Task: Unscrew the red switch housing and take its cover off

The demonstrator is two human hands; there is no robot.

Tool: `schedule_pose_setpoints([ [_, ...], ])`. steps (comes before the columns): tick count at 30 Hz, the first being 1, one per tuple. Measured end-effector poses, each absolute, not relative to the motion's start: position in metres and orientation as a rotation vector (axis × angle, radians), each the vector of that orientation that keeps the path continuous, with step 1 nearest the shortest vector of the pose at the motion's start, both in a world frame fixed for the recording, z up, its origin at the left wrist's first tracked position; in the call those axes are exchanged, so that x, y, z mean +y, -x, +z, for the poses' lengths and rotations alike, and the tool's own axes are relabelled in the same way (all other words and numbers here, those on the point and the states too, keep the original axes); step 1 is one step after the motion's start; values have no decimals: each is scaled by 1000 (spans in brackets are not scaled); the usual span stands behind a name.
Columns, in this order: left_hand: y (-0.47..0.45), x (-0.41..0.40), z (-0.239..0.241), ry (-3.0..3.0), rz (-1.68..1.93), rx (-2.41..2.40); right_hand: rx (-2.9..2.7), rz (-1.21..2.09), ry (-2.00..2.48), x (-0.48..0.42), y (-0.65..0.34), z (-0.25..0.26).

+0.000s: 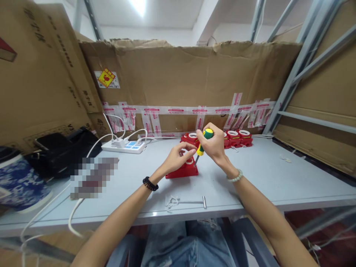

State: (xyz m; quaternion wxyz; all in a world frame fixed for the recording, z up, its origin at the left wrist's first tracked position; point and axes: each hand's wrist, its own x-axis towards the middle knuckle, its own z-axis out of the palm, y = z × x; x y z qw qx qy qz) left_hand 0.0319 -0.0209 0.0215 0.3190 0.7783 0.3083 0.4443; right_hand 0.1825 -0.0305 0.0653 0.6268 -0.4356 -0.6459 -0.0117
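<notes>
My right hand (213, 142) is closed around the green and yellow handle of a screwdriver (201, 142). The screwdriver slants down, its shaft tip meeting the right corner of a red housing (183, 171) with a flat base and a round ring on top. Over the left and top of that housing lies my left hand (178, 157), fingers curled on it and thumb reaching toward the screwdriver. The fingers partly hide the ring. Closer to the table's front edge is a T-shaped metal rod (189, 202) with a white string at its left end.
More red housings with white rings (239, 137) line the back by the cardboard wall (178, 81). A white power strip (124, 146) with cables stands back left. At left are a black bag (63, 152), a blue patterned cup (22, 181) and a blurred-out item (94, 178).
</notes>
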Motion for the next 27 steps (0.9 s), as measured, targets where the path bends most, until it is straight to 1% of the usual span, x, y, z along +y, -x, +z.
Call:
schedule_pose_setpoints([
  [4, -32, -18, 20, -1998, 1215, 768, -1580, 26, 949, -32, -177, 62],
  [8, -29, -12, 21, -1899, 1266, 755, -1649, 10, 939, -37, -174, 60],
  [11, -20, -8, 27, -1953, 1268, 778, -1672, 60, 916, -37, -175, 61],
  [13, -9, -7, 31, -2071, 1173, 821, -1720, 154, 893, -35, -179, 63],
  [17, 16, -8, 29, -2266, 679, 866, -1825, 345, 878, -31, -185, 67],
  [19, 25, -8, 24, -2312, 542, 882, -1821, 353, 890, -32, -186, 67],
  [23, 29, -7, 17, -2371, 536, 889, -1696, 279, 886, -32, -182, 64],
  [27, 28, -8, 18, -2378, 510, 881, -1540, 276, 912, -28, -177, 57],
])
